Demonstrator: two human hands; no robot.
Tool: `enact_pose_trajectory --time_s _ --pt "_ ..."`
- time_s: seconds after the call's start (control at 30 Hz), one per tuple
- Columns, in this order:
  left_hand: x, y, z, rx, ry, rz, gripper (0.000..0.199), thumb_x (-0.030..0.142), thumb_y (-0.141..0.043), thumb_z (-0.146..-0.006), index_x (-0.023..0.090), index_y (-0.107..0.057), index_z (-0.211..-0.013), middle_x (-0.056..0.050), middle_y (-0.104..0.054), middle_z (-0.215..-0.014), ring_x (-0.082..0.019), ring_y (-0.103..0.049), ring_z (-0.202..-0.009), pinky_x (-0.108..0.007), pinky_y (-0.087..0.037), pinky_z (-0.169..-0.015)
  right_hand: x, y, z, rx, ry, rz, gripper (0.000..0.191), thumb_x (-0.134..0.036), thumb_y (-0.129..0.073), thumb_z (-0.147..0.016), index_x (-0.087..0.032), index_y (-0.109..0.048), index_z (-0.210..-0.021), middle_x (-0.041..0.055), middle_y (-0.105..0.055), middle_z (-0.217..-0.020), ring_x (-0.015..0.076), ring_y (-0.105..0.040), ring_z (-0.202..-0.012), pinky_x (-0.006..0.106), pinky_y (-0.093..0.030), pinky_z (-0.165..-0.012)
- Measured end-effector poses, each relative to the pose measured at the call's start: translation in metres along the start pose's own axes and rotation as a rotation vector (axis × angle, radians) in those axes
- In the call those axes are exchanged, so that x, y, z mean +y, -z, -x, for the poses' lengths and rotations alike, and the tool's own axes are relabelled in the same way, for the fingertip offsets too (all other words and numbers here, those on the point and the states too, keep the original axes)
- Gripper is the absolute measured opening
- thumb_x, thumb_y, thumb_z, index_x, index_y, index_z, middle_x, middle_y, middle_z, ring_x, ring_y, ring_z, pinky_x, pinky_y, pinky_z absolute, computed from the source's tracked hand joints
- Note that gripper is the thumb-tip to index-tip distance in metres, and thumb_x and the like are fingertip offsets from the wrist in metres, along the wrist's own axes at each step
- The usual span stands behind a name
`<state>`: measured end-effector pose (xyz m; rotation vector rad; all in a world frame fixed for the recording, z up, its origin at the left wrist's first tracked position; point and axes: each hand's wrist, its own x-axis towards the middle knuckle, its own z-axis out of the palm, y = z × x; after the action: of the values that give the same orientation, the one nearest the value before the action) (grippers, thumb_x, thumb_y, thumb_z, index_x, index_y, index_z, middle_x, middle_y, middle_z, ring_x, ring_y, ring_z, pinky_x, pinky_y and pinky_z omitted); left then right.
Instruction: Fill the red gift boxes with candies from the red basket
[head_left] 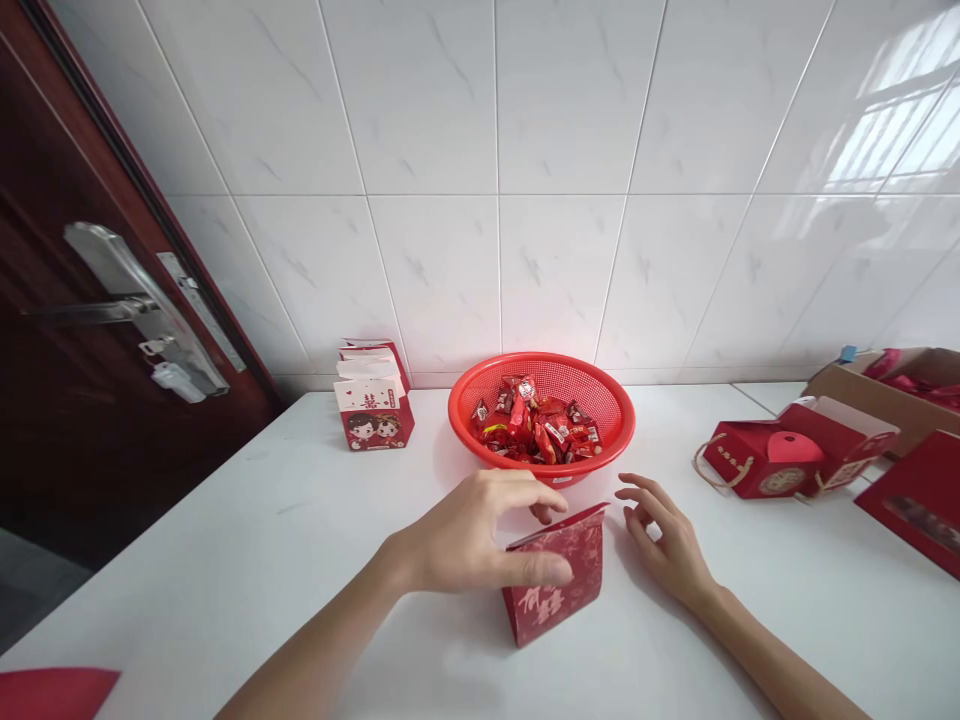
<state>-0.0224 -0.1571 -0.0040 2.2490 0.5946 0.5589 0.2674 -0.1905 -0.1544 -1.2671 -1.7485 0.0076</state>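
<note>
My left hand (487, 535) is around the left side of a small red paper gift box (559, 585). Its thumb lies across the front face, and its other fingers are at the back of the top edge, partly hidden. Pale printing covers the box, which stands on the white table. To the right of it, my right hand (667, 545) is held loosely with fingers apart and nothing in them. Just behind both hands sits a red plastic basket (465, 408) with many wrapped candies (547, 425) in it.
Several folded paper boxes (373, 405) stand in a row at the back left. Red boxes with rope handles (772, 460) lie at the right, near a cardboard carton (847, 385) and another red box (919, 505). A tiled wall (562, 280) borders the table; a dark door (67, 380) is left.
</note>
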Motion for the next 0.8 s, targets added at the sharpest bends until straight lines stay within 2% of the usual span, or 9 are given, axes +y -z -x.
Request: enact_pose_trajectory --time_s 0.1,0.2,0.37,0.5,0.63,0.8 --pt "0.0 0.001 0.0 -0.016 -0.007 -0.015 0.043 0.048 -0.084 -0.08 0.021 -0.075 -0.114 -0.004 -0.077 -0.107 -0.022 -0.07 -0.099 -0.031 -0.052 -0.092 -0.001 0.0 -0.001 -0.017 -0.026 -0.02 0.019 -0.017 -0.046 -0.098 -0.02 -0.065 -0.099 0.0142 -0.07 -0.12 0.0088 -0.061 -0.052 0.025 -0.055 -0.051" --pt "-0.004 0.002 0.001 -0.001 0.003 -0.034 0.036 0.045 -0.079 -0.085 0.023 -0.075 -0.113 -0.004 -0.078 -0.105 -0.022 -0.07 -0.098 -0.033 -0.052 -0.095 -0.005 0.0 -0.001 -0.022 -0.058 -0.042 0.02 -0.017 -0.046 -0.098 -0.02 -0.066 -0.099 0.0146 -0.07 -0.119 0.009 -0.062 -0.053 0.024 -0.054 -0.05" --pt "-0.015 0.001 0.003 0.032 0.009 -0.018 0.03 0.045 -0.071 -0.091 0.024 -0.076 -0.113 -0.004 -0.079 -0.101 -0.023 -0.071 -0.101 -0.031 -0.054 -0.092 -0.015 -0.005 0.003 -0.055 -0.13 -0.107 0.022 -0.018 -0.045 -0.1 -0.021 -0.067 -0.099 0.0151 -0.07 -0.121 0.0098 -0.063 -0.055 0.024 -0.056 -0.053" --pt "-0.021 -0.003 0.005 0.048 0.024 -0.018 0.027 0.041 -0.065 -0.096 0.027 -0.073 -0.118 -0.002 -0.079 -0.101 -0.022 -0.071 -0.105 -0.03 -0.052 -0.1 -0.017 -0.01 0.005 -0.045 -0.208 -0.146 0.023 -0.024 -0.046 -0.102 -0.021 -0.068 -0.097 0.0157 -0.07 -0.122 0.0125 -0.067 -0.063 0.024 -0.056 -0.056" --pt "-0.027 -0.008 0.009 0.065 0.086 -0.005 0.029 0.041 -0.059 -0.1 0.029 -0.07 -0.124 -0.002 -0.078 -0.101 -0.019 -0.071 -0.101 -0.028 -0.052 -0.102 -0.015 -0.013 0.009 -0.035 -0.275 -0.177 0.025 -0.032 -0.048 -0.103 -0.02 -0.07 -0.098 0.0157 -0.07 -0.122 0.0108 -0.064 -0.058 0.024 -0.057 -0.059" --pt "-0.03 -0.011 0.015 0.083 0.225 -0.042 0.031 0.046 -0.057 -0.099 0.034 -0.072 -0.124 -0.003 -0.078 -0.109 -0.021 -0.069 -0.11 -0.026 -0.054 -0.102 -0.015 -0.02 0.014 0.052 -0.368 -0.213 0.034 -0.047 -0.05 -0.103 -0.021 -0.071 -0.093 0.0164 -0.07 -0.121 0.0133 -0.065 -0.06 0.026 -0.055 -0.059"
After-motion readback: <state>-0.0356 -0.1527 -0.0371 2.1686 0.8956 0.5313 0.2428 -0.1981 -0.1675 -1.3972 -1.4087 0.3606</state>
